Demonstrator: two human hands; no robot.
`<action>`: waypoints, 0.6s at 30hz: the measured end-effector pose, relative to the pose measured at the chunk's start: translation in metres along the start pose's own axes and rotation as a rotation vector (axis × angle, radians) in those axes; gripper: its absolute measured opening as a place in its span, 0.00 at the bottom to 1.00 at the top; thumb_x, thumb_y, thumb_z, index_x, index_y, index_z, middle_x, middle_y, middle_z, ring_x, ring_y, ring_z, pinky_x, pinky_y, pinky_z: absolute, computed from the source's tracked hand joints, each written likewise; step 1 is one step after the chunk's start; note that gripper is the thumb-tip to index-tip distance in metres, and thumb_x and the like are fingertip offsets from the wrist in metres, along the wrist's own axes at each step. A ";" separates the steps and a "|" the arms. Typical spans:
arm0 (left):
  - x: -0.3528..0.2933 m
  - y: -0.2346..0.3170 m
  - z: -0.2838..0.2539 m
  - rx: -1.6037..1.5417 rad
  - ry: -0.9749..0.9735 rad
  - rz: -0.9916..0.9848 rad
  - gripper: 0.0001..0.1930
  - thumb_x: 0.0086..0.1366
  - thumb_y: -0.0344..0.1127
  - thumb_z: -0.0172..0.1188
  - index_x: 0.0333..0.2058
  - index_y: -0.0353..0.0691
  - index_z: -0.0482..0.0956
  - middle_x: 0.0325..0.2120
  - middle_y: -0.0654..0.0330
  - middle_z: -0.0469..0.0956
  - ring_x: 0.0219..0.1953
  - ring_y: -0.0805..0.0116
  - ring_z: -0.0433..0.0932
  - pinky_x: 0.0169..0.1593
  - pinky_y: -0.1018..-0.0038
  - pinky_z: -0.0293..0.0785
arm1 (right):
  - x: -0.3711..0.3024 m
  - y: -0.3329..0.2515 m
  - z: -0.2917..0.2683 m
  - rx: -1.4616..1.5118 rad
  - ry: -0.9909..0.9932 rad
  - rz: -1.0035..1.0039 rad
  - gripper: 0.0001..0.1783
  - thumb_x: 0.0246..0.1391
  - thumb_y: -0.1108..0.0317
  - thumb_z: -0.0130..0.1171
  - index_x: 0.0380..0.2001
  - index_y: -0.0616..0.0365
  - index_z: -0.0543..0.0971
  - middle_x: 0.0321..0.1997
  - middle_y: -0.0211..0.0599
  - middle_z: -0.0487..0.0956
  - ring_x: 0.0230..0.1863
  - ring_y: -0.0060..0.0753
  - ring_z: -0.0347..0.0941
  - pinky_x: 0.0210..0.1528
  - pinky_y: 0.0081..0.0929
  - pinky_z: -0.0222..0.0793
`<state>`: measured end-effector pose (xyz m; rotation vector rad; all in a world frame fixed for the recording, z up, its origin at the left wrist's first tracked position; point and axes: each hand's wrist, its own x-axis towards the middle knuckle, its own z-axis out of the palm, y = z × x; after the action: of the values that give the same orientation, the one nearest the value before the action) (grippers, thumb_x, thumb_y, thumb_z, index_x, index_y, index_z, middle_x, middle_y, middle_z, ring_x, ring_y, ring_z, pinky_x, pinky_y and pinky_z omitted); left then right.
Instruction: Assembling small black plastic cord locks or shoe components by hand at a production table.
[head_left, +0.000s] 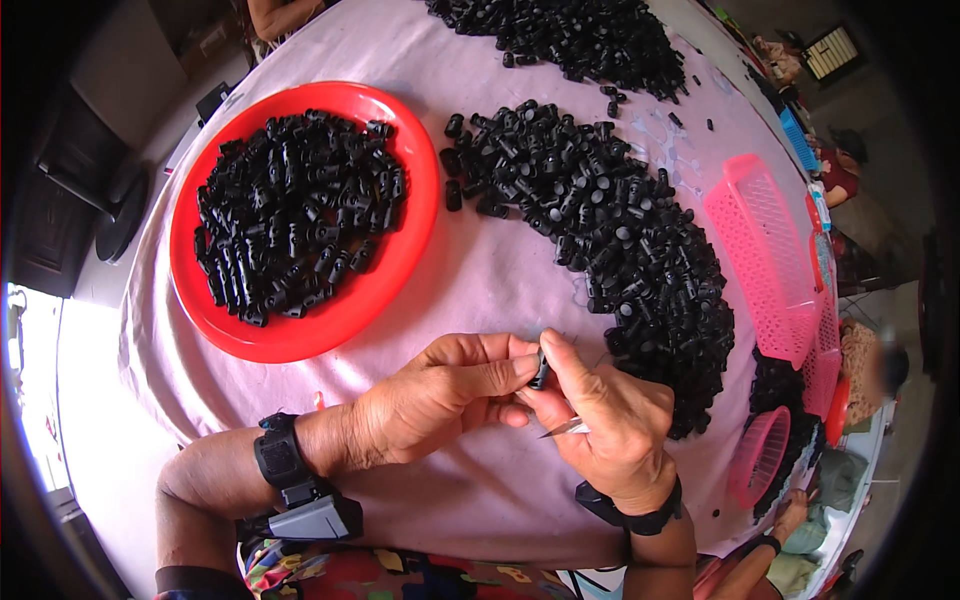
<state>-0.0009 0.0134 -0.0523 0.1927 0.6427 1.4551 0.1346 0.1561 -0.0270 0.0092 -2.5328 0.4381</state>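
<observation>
you hold one small black piece point(540, 374) between your two hands, just above the pink cloth point(440, 510). your left hand point(420, 400) pinches it between thumb and forefinger; the fingertips of your right hand point(622, 425) close on it from the other side, while a pointed metal tool point(568, 428) juts from beneath that hand. the red tray point(420, 230) of black pieces sits ahead to your left, the loose pile point(650, 270) ahead to your right. the step in hand looks like close fingertip work on this single piece; the next move probably calls for a steady pinch, with the tool's point kept clear of your left fingers.
</observation>
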 end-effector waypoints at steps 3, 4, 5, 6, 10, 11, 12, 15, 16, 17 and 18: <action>0.000 -0.001 0.004 0.028 0.028 0.022 0.13 0.68 0.41 0.55 0.45 0.39 0.77 0.38 0.66 0.78 0.40 0.79 0.74 0.44 0.79 0.71 | 0.002 -0.002 -0.004 -0.022 -0.039 0.023 0.31 0.40 0.73 0.70 0.52 0.57 0.76 0.18 0.29 0.73 0.16 0.25 0.71 0.17 0.24 0.66; -0.002 0.000 0.006 0.044 0.025 0.023 0.13 0.68 0.41 0.55 0.45 0.39 0.77 0.38 0.66 0.78 0.40 0.79 0.74 0.44 0.79 0.71 | 0.005 -0.002 -0.005 0.134 -0.026 0.052 0.28 0.43 0.72 0.69 0.51 0.58 0.76 0.20 0.33 0.76 0.18 0.28 0.73 0.19 0.25 0.67; -0.005 0.001 0.008 0.154 0.070 0.041 0.13 0.68 0.41 0.55 0.45 0.39 0.77 0.37 0.66 0.78 0.39 0.79 0.75 0.44 0.79 0.71 | 0.008 -0.001 -0.005 0.290 -0.013 0.079 0.26 0.45 0.71 0.69 0.50 0.59 0.77 0.23 0.36 0.78 0.20 0.31 0.76 0.21 0.26 0.69; -0.007 0.003 0.011 0.260 0.119 0.058 0.13 0.68 0.41 0.55 0.44 0.39 0.77 0.37 0.65 0.79 0.38 0.79 0.75 0.43 0.79 0.71 | 0.009 0.001 -0.008 0.291 -0.001 0.076 0.26 0.45 0.71 0.69 0.50 0.59 0.77 0.23 0.36 0.78 0.20 0.31 0.76 0.21 0.26 0.69; -0.030 0.032 0.022 0.266 0.217 0.268 0.11 0.68 0.38 0.54 0.44 0.37 0.72 0.38 0.57 0.79 0.37 0.71 0.78 0.44 0.76 0.72 | 0.012 0.024 -0.026 -0.162 0.033 0.457 0.19 0.49 0.62 0.66 0.42 0.61 0.79 0.29 0.49 0.80 0.28 0.47 0.79 0.29 0.35 0.73; -0.032 0.039 0.016 0.203 0.245 0.364 0.12 0.68 0.38 0.53 0.45 0.38 0.73 0.38 0.58 0.80 0.36 0.72 0.78 0.44 0.77 0.72 | 0.009 0.031 -0.030 -0.203 -0.003 0.477 0.18 0.49 0.61 0.67 0.41 0.61 0.79 0.30 0.48 0.80 0.28 0.48 0.79 0.29 0.35 0.73; -0.033 0.045 0.008 0.142 0.273 0.456 0.13 0.69 0.39 0.52 0.46 0.38 0.74 0.37 0.59 0.81 0.36 0.74 0.78 0.43 0.78 0.72 | 0.005 0.037 -0.031 -0.242 -0.037 0.502 0.18 0.48 0.61 0.67 0.40 0.60 0.80 0.30 0.48 0.80 0.29 0.49 0.78 0.30 0.36 0.73; -0.053 0.066 -0.013 -0.149 0.347 0.567 0.15 0.69 0.41 0.51 0.46 0.33 0.74 0.40 0.53 0.81 0.36 0.69 0.80 0.44 0.75 0.75 | 0.003 0.037 -0.033 -0.216 -0.104 0.448 0.15 0.46 0.62 0.67 0.35 0.58 0.80 0.30 0.44 0.80 0.30 0.48 0.78 0.31 0.37 0.72; -0.060 0.068 -0.019 -0.187 0.349 0.602 0.18 0.70 0.40 0.51 0.48 0.30 0.72 0.42 0.50 0.80 0.38 0.67 0.81 0.45 0.75 0.77 | 0.003 0.038 -0.030 -0.207 -0.096 0.454 0.15 0.46 0.62 0.67 0.35 0.58 0.80 0.30 0.44 0.80 0.30 0.48 0.78 0.31 0.37 0.72; -0.066 0.071 -0.020 -0.193 0.372 0.611 0.19 0.70 0.40 0.51 0.49 0.28 0.70 0.42 0.50 0.80 0.38 0.66 0.81 0.45 0.74 0.77 | 0.003 0.039 -0.026 -0.189 -0.108 0.468 0.14 0.46 0.63 0.67 0.35 0.58 0.80 0.30 0.44 0.80 0.30 0.48 0.78 0.31 0.38 0.72; -0.072 0.074 -0.018 -0.200 0.399 0.627 0.20 0.70 0.40 0.51 0.49 0.26 0.69 0.42 0.49 0.79 0.39 0.65 0.81 0.46 0.74 0.78 | 0.005 0.041 -0.023 -0.167 -0.122 0.474 0.13 0.45 0.64 0.67 0.34 0.58 0.80 0.30 0.44 0.80 0.30 0.48 0.77 0.31 0.38 0.72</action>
<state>-0.0725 -0.0504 -0.0096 -0.0674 0.7905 2.1835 0.1385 0.2021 -0.0190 -0.6562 -2.6747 0.4132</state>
